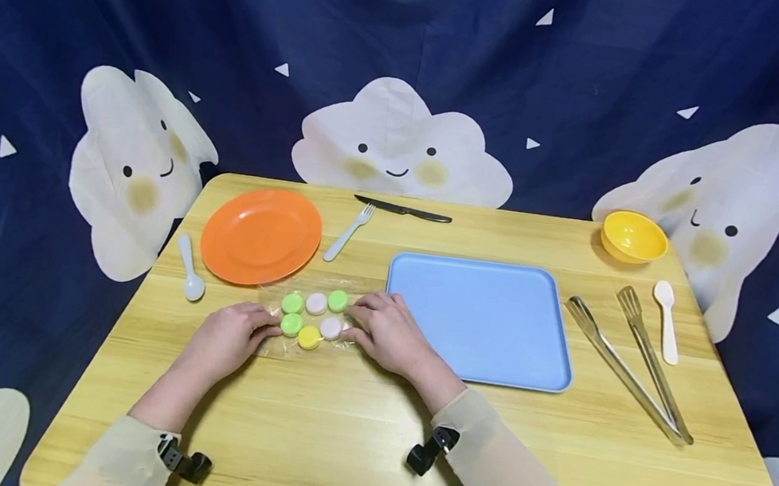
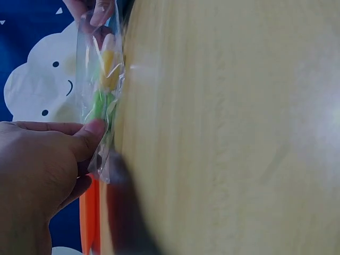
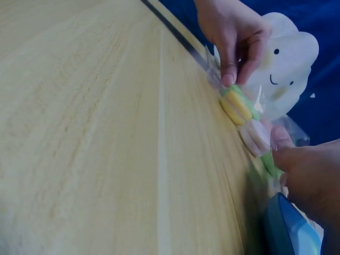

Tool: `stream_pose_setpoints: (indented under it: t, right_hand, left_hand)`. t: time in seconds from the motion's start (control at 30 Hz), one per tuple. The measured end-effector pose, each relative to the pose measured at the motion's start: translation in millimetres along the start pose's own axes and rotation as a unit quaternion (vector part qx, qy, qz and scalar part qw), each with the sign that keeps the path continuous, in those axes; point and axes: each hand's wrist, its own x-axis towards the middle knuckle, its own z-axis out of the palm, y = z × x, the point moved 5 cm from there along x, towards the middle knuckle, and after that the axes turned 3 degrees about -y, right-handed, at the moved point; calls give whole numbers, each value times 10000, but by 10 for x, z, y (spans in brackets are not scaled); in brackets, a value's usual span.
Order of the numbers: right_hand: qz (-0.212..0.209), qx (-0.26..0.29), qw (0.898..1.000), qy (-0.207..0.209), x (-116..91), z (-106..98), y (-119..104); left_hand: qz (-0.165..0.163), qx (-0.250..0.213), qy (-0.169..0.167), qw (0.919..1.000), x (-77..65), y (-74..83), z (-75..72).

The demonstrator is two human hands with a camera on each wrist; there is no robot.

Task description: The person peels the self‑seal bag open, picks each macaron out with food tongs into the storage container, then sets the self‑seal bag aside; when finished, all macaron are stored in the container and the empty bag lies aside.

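A clear plastic bag [image 1: 308,354] holds several macarons [image 1: 309,336] in green, pale pink and yellow. My left hand [image 1: 225,340] pinches the bag's left side between thumb and fingers, close to the green ones; the left wrist view shows its thumb pressed on the plastic. From the other side my right hand [image 1: 390,333] pinches the bag with thumb and fingers, as the right wrist view also shows. The bag lies at or just above the wooden table [image 1: 309,442]. Part of its right end is hidden behind my right hand, which is next to the blue tray [image 1: 481,322].
Behind the bag are an orange plate [image 1: 262,236], a pale fork [image 1: 349,234] and a black knife [image 1: 404,210]. A pale spoon [image 1: 192,269] lies left. Metal tongs [image 1: 634,375], a white spoon [image 1: 666,321] and a yellow bowl [image 1: 634,239] stand to the right.
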Motion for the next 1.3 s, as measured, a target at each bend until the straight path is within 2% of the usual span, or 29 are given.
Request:
stream_pose_setpoints:
  t: [0.17, 0.43, 0.63, 0.7, 0.77, 0.9, 1.03, 1.3]
  right_hand:
    - [-99, 342, 9993, -59, -12, -13, 11]
    - [90, 819, 9965, -160, -24, -36, 47]
    - [132, 1018, 9945, -188, -23, -37, 70]
    - [142, 1042, 9942, -205, -24, -34, 75]
    - [148, 1057, 9941, -213, -28, -37, 73]
    - [161, 1056, 9941, -209, -34, -42, 70]
    - [166, 1019, 9944, -216, -42, -69, 67]
    - [113, 1102, 9937, 172, -110, -364, 92]
  left_hand:
    - [160, -95, -119, 9998, 20, -7, -40]
    - [139, -318, 28, 9994, 37, -13, -100]
    - [-48, -426, -332, 9985, 61, -5, -57]
    - [-124, -388, -491, 9980, 79, 5, -42]
    - [-53, -224, -542, 9983, 97, 25, -34]
    - [397, 105, -280, 9988, 135, 87, -50]
    - [695, 78, 34, 9975, 146, 125, -71]
    - [492, -358, 457, 9971, 83, 94, -89]
